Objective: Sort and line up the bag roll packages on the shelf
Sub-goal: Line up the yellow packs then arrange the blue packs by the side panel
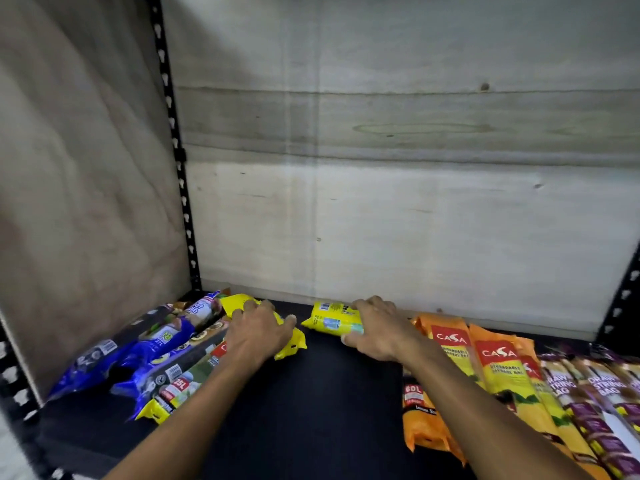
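Low in the middle of the frame, two yellow bag rolls are held at once, one in each hand. The right hand (375, 329) is curled over a short yellow roll (330, 318), thumb beneath and fingers across its top; the roll's long axis runs roughly left to right, its free end pointing toward frame centre. The left hand (258, 332) is laid over a second yellow pack (291, 344), fingers bent round it, with the pack's ends showing beyond the knuckles toward the back and below the hand toward frame centre, so its length runs on a diagonal from upper left to lower right.

Between the two packs only a narrow strip of the dark shelf (311, 393) is left showing; they lie near each other but apart. At lower left, a loose heap of blue and black packages (149, 355) is seen slanting toward the back corner, just beside the left hand. At lower right, orange packages (450, 344) are laid side by side in a row, with purple drawstring packs (595, 386) further right.

The right-hand roll is judged to lie crosswise to the orange row just beside it, so a turn would be needed before it could be lined up.
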Demonstrator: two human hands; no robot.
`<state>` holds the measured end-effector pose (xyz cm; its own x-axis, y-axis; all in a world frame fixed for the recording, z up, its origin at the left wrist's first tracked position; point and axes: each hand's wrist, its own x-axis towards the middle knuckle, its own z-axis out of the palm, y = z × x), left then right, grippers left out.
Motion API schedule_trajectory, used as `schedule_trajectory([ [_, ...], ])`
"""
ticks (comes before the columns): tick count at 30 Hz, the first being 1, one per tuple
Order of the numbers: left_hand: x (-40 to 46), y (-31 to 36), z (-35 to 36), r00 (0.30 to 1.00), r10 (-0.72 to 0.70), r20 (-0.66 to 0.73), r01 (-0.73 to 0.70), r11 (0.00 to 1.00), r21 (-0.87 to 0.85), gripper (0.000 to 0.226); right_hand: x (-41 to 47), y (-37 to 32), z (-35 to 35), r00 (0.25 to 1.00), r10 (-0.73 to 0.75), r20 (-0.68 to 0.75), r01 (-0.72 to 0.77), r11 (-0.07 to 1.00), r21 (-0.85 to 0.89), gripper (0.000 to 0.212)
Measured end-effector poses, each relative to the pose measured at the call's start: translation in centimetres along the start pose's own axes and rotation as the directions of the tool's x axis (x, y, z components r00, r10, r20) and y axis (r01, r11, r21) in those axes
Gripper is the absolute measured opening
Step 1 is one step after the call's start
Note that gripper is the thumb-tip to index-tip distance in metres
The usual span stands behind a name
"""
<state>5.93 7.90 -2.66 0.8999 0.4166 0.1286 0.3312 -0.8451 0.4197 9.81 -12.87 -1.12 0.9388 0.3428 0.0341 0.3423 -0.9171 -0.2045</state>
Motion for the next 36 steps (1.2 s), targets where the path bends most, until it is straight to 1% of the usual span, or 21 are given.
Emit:
schedule_trajectory([
  [4, 2.3, -0.2, -0.1, 0.995, -0.076, 0.064, 0.068, 0.99, 0.12, 0.073, 2.9, -0.9, 0.9, 0.998, -0.033, 0.048, 0.037, 0.995, -0.092, 0.077],
  [10, 4.6, 0.8, 0.3, 0.974, -0.164, 0.156, 0.122, 0.961, 0.246, 0.085, 6.1, -1.4, 1.9, 0.991, -0.034, 0.131, 0.048, 0.994, -0.1, 0.076],
  [15, 6.0, 1.1, 1.6, 0.964, -0.172, 0.201, 0.121, 0.962, 0.244, 0.09, 7.1, -1.0, 1.9, 0.988, -0.083, 0.133, 0.095, 0.992, -0.088, 0.082],
  [18, 6.3, 1.5, 1.9, 0.966, -0.155, 0.207, 0.107, 0.969, 0.224, 0.084, 6.6, -1.0, 1.5, 0.989, -0.121, 0.085, 0.132, 0.982, -0.132, 0.087],
  [21, 6.1, 1.9, 1.9, 0.978, -0.109, 0.176, 0.091, 0.99, 0.107, 0.079, 5.9, -0.7, 0.5, 0.991, -0.132, -0.011, 0.129, 0.982, -0.14, 0.088],
  [24, 5.2, 2.7, 1.8, 0.99, -0.055, 0.131, 0.065, 0.995, -0.077, 0.077, 5.0, -0.1, -0.9, 0.988, -0.09, -0.129, 0.081, 0.994, -0.069, 0.091],
  [27, 4.0, 3.4, 1.6, 0.985, -0.014, 0.172, 0.061, 0.961, -0.268, 0.078, 3.5, 0.7, -2.1, 0.968, -0.019, -0.249, 0.022, 1.0, 0.009, 0.1],
  [29, 3.3, 3.6, 1.4, 0.972, 0.033, 0.232, 0.076, 0.893, -0.445, 0.081, 2.4, 1.3, -2.6, 0.94, 0.004, -0.341, 0.005, 1.0, 0.027, 0.093],
  [31, 2.6, 3.6, 1.6, 0.965, 0.1, 0.242, 0.058, 0.819, -0.571, 0.08, 1.1, 1.6, -2.7, 0.899, 0.038, -0.436, -0.011, 0.998, 0.063, 0.075],
  [33, 1.6, 3.7, 1.9, 0.951, 0.176, 0.253, 0.019, 0.785, -0.619, 0.064, 0.1, 1.7, -2.4, 0.859, 0.066, -0.507, -0.028, 0.996, 0.083, 0.063],
  [36, 0.2, 3.6, 1.8, 0.928, 0.235, 0.288, -0.008, 0.787, -0.616, 0.041, -1.1, 1.7, -1.8, 0.832, 0.082, -0.549, -0.041, 0.995, 0.087, 0.06],
])
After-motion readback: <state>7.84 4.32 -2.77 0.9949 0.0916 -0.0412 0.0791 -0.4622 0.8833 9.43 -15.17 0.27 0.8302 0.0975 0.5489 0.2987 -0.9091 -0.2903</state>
